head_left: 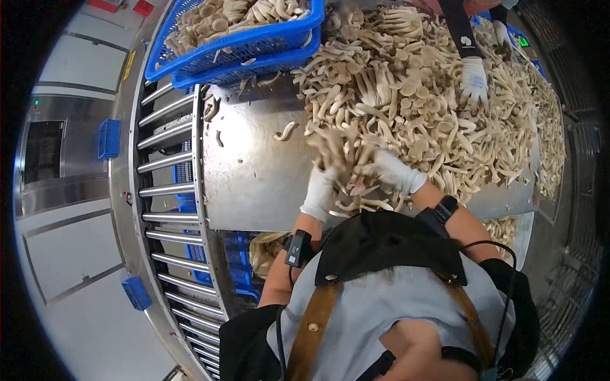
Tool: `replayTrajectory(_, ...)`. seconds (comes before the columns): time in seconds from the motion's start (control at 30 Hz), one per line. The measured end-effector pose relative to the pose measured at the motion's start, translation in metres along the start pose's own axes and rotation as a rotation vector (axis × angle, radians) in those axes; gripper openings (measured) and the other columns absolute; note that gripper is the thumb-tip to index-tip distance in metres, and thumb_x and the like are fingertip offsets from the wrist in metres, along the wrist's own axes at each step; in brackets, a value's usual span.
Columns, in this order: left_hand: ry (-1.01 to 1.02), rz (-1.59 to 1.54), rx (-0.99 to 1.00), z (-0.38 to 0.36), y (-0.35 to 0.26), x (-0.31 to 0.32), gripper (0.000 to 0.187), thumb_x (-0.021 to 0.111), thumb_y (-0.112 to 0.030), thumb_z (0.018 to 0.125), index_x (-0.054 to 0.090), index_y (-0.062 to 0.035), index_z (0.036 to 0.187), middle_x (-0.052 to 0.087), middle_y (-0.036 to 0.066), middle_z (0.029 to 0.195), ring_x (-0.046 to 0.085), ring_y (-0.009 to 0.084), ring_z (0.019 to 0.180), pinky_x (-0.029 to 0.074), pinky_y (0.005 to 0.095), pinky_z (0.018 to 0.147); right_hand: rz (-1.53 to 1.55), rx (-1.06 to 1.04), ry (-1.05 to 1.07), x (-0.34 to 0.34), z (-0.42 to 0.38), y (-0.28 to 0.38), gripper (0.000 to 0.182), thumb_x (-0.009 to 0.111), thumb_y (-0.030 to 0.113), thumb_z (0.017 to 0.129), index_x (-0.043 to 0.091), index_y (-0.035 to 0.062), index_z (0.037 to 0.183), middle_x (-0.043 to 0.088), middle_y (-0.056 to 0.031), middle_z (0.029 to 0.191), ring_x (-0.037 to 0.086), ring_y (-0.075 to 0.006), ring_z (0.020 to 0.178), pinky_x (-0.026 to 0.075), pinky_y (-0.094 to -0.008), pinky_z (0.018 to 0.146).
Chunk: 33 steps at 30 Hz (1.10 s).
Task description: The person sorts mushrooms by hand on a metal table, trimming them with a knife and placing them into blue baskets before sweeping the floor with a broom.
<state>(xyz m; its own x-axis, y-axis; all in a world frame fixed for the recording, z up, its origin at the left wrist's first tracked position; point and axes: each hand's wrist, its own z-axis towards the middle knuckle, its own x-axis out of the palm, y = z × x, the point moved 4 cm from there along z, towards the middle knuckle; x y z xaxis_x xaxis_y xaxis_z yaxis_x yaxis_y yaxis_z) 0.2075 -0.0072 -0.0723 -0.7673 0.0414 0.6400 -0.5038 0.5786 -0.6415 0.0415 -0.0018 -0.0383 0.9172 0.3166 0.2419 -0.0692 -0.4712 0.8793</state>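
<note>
A: Hands status?
B: Both white-gloved, close together near the desk's (244, 184) front edge. Left hand (319, 190): fingers curled partway, holding a mushroom clump (337, 149). Right hand (393, 173): fingers half bent, tips against the clump's right side. Blurred there, can't tell if it grips.
A: Clump position?
B: Between the two hands, in front of the apron bib (391, 244). Stems point several ways, edges smeared.
A: Around it?
B: Big mushroom pile (413, 101) just beyond the hands, running off to the right side. Bare metal to the left, one loose mushroom (286, 131) on it.
A: Crates?
B: Two blue, stacked, far left of the desk. Upper crate (238, 43) full of mushrooms, lower crate (254, 68) directly under it. Roller conveyor (170, 189) along the desk's left side.
A: Anyone else?
B: Co-worker across the desk, dark sleeve (459, 28) with a flower mark. One gloved hand (474, 86) on the pile, fingers down and spread; the other hand (501, 35) farther right, grasp unclear.
</note>
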Motion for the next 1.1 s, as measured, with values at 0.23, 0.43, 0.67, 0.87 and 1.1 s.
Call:
replayTrajectory(0.23,-0.015,-0.018,-0.116,-0.016,0.006,0.021,0.025,0.064,-0.003,0.083,0.051,-0.0047,0.104,0.058,0.005,0.086,0.060,0.0169,0.076,0.053,0.0310,0.068,0.164,-0.177,-0.187,-0.005,-0.015,0.008,0.017,0.060,0.010,0.091,0.061,0.0027,0.106,0.061,-0.0039,0.101,0.057,-0.0140,0.087,0.047,-0.0262,0.079)
replayTrajectory(0.43,0.135,0.213,-0.142,-0.025,0.017,0.041,0.028,0.066,-0.008,0.085,0.056,-0.0012,0.111,0.064,0.006,0.091,0.065,0.0173,0.075,0.056,0.0290,0.069,0.026,-0.467,0.246,-0.005,-0.008,-0.001,0.010,0.064,0.012,0.087,0.063,0.0072,0.095,0.061,-0.0036,0.095,0.059,-0.0177,0.094,0.049,-0.0299,0.082)
replayTrajectory(0.67,0.222,0.186,-0.224,-0.030,0.018,0.060,0.021,0.068,-0.007,0.084,0.061,-0.0006,0.103,0.064,0.004,0.081,0.064,0.0172,0.069,0.055,0.0308,0.063,0.040,-0.064,-0.130,-0.015,-0.033,0.013,0.014,0.059,0.004,0.091,0.056,0.0042,0.104,0.059,-0.0051,0.098,0.058,-0.0185,0.096,0.049,-0.0325,0.089)
replayTrajectory(0.87,0.131,0.057,-0.334,-0.032,0.023,0.033,0.020,0.061,-0.010,0.088,0.057,-0.0060,0.107,0.063,0.007,0.090,0.064,0.0176,0.076,0.058,0.0338,0.065,-0.070,-0.165,-0.124,-0.007,-0.035,0.001,0.048,0.061,0.000,0.085,0.044,0.0017,0.129,0.055,-0.0115,0.112,0.056,-0.0225,0.100,0.050,-0.0334,0.085)
replayTrajectory(1.1,0.214,0.153,-0.296,-0.056,0.042,0.025,0.017,0.060,-0.007,0.090,0.057,-0.0016,0.105,0.065,0.005,0.093,0.064,0.0165,0.077,0.053,0.0301,0.064,-0.067,-0.061,-0.314,-0.008,-0.050,-0.055,0.088,0.069,0.005,0.083,0.011,0.0052,0.148,0.047,-0.0123,0.128,0.052,-0.0177,0.112,0.045,-0.0283,0.095)
